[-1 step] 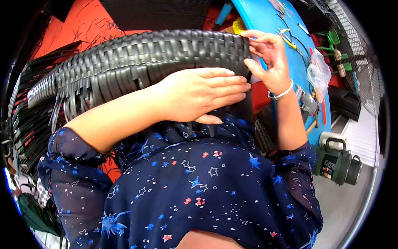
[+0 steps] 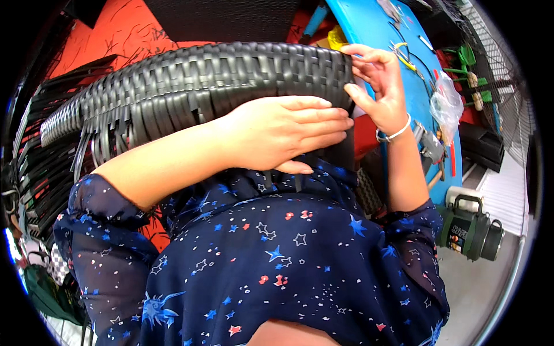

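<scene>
Across my lap lies a long curved piece of black plastic wicker weaving point(image 2: 248, 66), its loose strand ends hanging along the near left side. My left hand point(image 2: 283, 130) rests flat over the near side of the weave, fingers stretched out toward the right end and thumb apart. At that right end is my right hand point(image 2: 378, 81), fingertips on the far corner and thumb on the end edge, the other fingers bent. What lies under my left palm is hidden. Whether the right fingers pinch a single strand is too small to tell.
A blue table point(image 2: 363, 29) on the right carries yellow-handled pliers point(image 2: 404, 55), a clear plastic bag point(image 2: 445, 106) and other tools. A green-black cylindrical device point(image 2: 470, 230) stands at right. Many black strands point(image 2: 40, 167) hang at left, over a red floor point(image 2: 109, 32).
The weaving and both hands appear slightly farther right in the picture, along with the surroundings. Both hands keep their places on the weave.
</scene>
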A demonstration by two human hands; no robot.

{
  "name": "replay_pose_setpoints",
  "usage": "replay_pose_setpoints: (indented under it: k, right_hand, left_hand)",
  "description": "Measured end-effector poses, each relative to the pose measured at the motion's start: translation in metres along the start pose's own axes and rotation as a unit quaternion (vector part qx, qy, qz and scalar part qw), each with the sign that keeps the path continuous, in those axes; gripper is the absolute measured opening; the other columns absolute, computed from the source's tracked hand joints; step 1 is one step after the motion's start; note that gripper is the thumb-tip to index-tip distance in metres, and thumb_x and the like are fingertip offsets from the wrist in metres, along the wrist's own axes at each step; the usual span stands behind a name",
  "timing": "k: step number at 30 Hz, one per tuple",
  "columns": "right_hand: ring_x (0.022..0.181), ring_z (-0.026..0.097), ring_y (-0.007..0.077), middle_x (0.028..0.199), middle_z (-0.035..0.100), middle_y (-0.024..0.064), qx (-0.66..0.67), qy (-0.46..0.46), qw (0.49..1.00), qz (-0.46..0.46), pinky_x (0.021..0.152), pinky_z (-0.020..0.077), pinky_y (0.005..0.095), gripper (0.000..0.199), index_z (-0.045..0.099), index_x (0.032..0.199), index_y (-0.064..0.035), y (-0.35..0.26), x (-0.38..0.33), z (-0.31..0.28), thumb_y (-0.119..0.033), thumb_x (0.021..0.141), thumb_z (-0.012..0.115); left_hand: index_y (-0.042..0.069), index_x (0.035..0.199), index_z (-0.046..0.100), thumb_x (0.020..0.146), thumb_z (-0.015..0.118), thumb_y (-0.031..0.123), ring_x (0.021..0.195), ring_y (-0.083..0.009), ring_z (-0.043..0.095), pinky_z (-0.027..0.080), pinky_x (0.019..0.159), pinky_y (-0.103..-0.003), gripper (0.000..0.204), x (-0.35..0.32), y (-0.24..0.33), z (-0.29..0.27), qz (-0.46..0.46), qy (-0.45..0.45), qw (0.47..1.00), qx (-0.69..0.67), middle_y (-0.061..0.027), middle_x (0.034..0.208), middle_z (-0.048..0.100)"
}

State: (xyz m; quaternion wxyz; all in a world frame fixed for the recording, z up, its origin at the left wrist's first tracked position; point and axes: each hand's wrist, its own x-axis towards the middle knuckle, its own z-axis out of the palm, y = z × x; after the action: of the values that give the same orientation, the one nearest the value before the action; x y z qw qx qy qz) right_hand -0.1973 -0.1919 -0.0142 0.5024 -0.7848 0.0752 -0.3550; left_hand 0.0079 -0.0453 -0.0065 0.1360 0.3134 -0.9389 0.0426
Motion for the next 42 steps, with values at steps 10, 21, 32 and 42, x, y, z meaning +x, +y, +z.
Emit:
replay_pose_setpoints:
  k: [10,21,32,42]
  right_hand:
    - [0.131,0.044,0.0254,0.139,0.046,0.0162,0.104,0.097,0.981,0.131,0.113,0.0321,0.0380,0.070,0.030,0.147,-0.0019,-0.006,-0.010,0.042,-0.005,0.088,0.068]
    - [0.124,0.049,0.0202,0.134,0.049,0.0113,0.111,0.153,0.969,0.162,0.107,0.0384,0.0332,0.058,0.039,0.143,-0.0028,-0.010,-0.008,0.051,-0.007,0.091,0.063]
    - [0.145,0.029,0.0274,0.155,0.032,0.0175,0.281,0.061,0.950,0.118,0.119,0.0219,0.0395,0.063,0.027,0.151,0.0030,0.002,-0.024,0.028,-0.020,0.098,0.052]
    - [0.122,0.051,0.0163,0.130,0.055,0.0083,0.211,0.145,0.938,0.233,0.105,0.0392,0.0294,0.046,0.047,0.140,-0.0022,-0.007,-0.007,0.033,-0.012,0.097,0.060]
  left_hand:
    - [0.006,0.147,0.042,0.097,0.041,0.054,0.146,-0.0183,0.029,0.018,0.122,-0.038,0.070,-0.005,-0.003,0.012,0.010,0.011,1.000,0.023,-0.0070,0.157,0.035]
    - [0.006,0.146,0.043,0.096,0.042,0.054,0.146,-0.0182,0.029,0.019,0.122,-0.039,0.069,-0.004,-0.002,0.015,0.013,0.028,0.999,0.018,-0.0078,0.157,0.035]
    - [0.005,0.146,0.043,0.096,0.042,0.053,0.147,-0.0174,0.028,0.017,0.123,-0.037,0.069,-0.002,0.000,0.015,0.006,0.014,1.000,0.026,-0.0071,0.157,0.034]
    - [0.006,0.143,0.047,0.098,0.043,0.052,0.144,-0.0185,0.034,0.021,0.122,-0.038,0.065,0.000,-0.001,0.009,0.009,0.013,1.000,0.002,-0.0076,0.153,0.041]
